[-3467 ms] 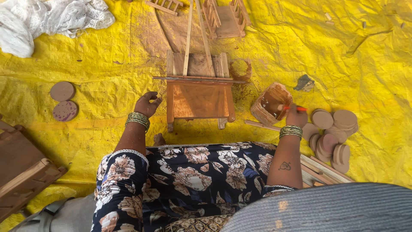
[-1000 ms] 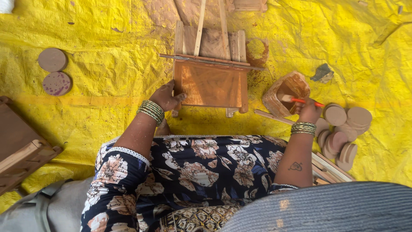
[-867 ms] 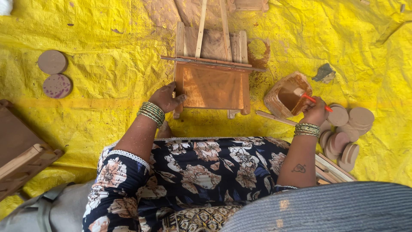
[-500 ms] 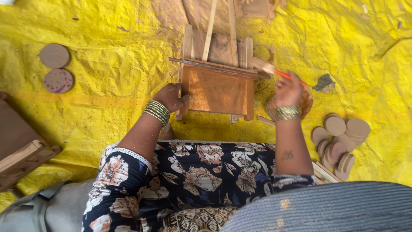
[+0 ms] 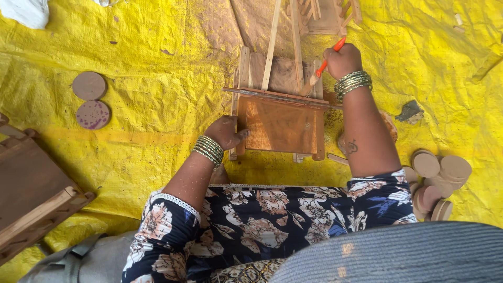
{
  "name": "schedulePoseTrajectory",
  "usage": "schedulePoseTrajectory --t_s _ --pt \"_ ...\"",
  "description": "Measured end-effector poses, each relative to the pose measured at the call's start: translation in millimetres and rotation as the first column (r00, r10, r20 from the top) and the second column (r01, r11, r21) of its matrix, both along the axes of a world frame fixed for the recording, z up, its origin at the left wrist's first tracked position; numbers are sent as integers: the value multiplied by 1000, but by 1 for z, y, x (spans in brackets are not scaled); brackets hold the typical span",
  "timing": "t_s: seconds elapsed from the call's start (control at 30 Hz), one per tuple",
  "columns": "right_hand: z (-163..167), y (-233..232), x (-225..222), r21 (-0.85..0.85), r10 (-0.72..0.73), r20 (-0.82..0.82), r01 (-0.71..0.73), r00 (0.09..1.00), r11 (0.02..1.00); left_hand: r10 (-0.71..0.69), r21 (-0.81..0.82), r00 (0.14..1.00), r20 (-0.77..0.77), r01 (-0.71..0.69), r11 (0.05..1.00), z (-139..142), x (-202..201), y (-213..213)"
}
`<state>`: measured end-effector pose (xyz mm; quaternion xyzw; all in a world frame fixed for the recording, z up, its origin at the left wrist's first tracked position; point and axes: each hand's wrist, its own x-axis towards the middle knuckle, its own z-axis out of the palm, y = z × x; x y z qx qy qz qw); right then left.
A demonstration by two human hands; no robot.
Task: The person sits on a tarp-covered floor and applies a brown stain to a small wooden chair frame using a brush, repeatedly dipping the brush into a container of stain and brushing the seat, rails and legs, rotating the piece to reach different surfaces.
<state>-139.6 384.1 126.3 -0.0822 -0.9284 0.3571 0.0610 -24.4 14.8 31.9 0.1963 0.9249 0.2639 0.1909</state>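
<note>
A person sits on a yellow sheet [image 5: 157, 47] spread on the ground. Nearest, at 6 o'clock, is the lap in a dark dress with flowers [image 5: 262, 220].

At 8 o'clock, by the left edge, is a dark wooden piece [image 5: 31, 194]. At 3 o'clock, just beside the right knee, lies a heap of small round wooden discs [image 5: 437, 181], some stacked on each other.

In the middle stands a small wooden stool [image 5: 280, 123] with a brown, shiny top. The left hand [image 5: 225, 131] rests on the stool's near left corner and grips its edge, thumb on the top. Green and gold bangles [image 5: 208, 150] circle that wrist.

The right hand [image 5: 343, 60] is farther out, at 1 o'clock, past the stool's far right corner. It is closed tight around a brush [image 5: 320, 69] with an orange handle. The brush tip touches the far rail of the stool. This wrist has bangles too.

At 10 o'clock, well apart from the stool, two flat round discs [image 5: 90, 99] lie side by side; one is plain and one is speckled.

Farthest, at 12 o'clock, long wooden sticks [image 5: 272, 44] lean over the stool's back, and another small wooden frame [image 5: 327, 13] sits at the top edge. A small grey scrap [image 5: 408, 111] lies at 2 o'clock.
</note>
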Motion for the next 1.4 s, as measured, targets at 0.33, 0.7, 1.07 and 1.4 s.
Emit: schedulePoseTrajectory --t_s 0.33,0.7,1.07,1.4 --pt "-35 -63 24 -545 249 -178 -306 952 781 10 -21 1000 19 -9 1000 9 4 -3" --pt "-49 -3 31 -360 209 -217 -277 954 891 -14 -13 1000 18 14 1000 10 4 -7" --pt "-27 -44 30 223 483 -451 -429 750 875 -3 -21 999 45 3 1000 19 5 -8" --pt "-40 -26 40 -530 331 -228 -402 916 747 15 -15 998 53 -14 1000 18 8 -10"
